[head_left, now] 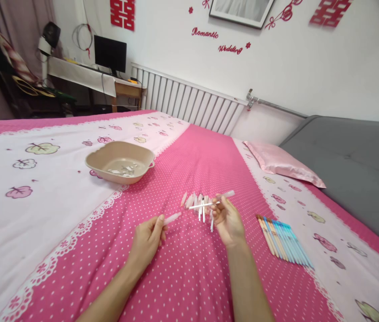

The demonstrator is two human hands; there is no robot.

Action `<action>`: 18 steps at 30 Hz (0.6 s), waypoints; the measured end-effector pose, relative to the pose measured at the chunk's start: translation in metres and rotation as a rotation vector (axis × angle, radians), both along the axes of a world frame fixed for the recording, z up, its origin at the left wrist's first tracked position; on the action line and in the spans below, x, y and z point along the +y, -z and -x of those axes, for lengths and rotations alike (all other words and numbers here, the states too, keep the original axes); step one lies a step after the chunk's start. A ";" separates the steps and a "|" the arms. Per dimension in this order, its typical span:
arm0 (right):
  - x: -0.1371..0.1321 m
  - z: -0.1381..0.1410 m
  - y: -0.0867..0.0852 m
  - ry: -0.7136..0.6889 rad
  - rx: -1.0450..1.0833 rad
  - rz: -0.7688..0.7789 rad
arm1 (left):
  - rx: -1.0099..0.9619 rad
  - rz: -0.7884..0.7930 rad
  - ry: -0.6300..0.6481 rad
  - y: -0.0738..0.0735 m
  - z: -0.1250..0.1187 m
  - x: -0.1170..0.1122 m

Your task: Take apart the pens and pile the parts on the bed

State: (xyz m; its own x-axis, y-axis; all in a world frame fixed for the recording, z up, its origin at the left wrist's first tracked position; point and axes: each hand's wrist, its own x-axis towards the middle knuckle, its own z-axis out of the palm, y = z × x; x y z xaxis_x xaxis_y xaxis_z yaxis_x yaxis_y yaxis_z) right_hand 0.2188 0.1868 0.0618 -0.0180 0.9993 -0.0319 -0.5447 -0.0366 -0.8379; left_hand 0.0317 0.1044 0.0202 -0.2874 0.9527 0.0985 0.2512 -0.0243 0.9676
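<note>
My left hand [149,235] is closed in a pinch on a pale pink, translucent pen barrel [172,218], its narrow end pointing right. My right hand [229,223] grips a thin white pen refill [200,205] that points left toward the left hand. Another pale pink tube [228,194] sticks out from the same fingers to the upper right. Just beyond the hands, several pink pen parts [192,200] and loose white refills [204,213] lie on the bedspread, partly hidden by the right hand. A row of blue and peach pens [285,241] lies right of my right hand.
A beige basin [99,164] with small white pieces inside stands at the left on the pink dotted bedspread [189,277]. A pink pillow [281,165] rests against the grey headboard [350,156]. Behind are a white radiator [189,96] and a desk with a monitor [110,53].
</note>
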 end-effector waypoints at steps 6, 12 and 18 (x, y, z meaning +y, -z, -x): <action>0.022 -0.018 0.025 0.272 -0.227 -0.078 | 0.047 0.007 0.011 -0.001 0.001 0.000; 0.022 -0.012 0.037 0.093 -0.474 0.024 | 0.070 -0.007 0.019 0.000 0.002 0.000; 0.012 -0.015 0.023 0.053 -0.794 -0.064 | 0.034 -0.017 0.024 0.002 0.001 0.001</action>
State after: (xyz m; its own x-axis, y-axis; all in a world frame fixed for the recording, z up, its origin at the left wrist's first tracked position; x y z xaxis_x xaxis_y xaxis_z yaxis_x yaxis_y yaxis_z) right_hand 0.2340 0.1984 0.0387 0.0335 0.9985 0.0424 0.2161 0.0342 -0.9758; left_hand 0.0306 0.1052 0.0180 -0.2611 0.9573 0.1243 0.2831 -0.0472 0.9579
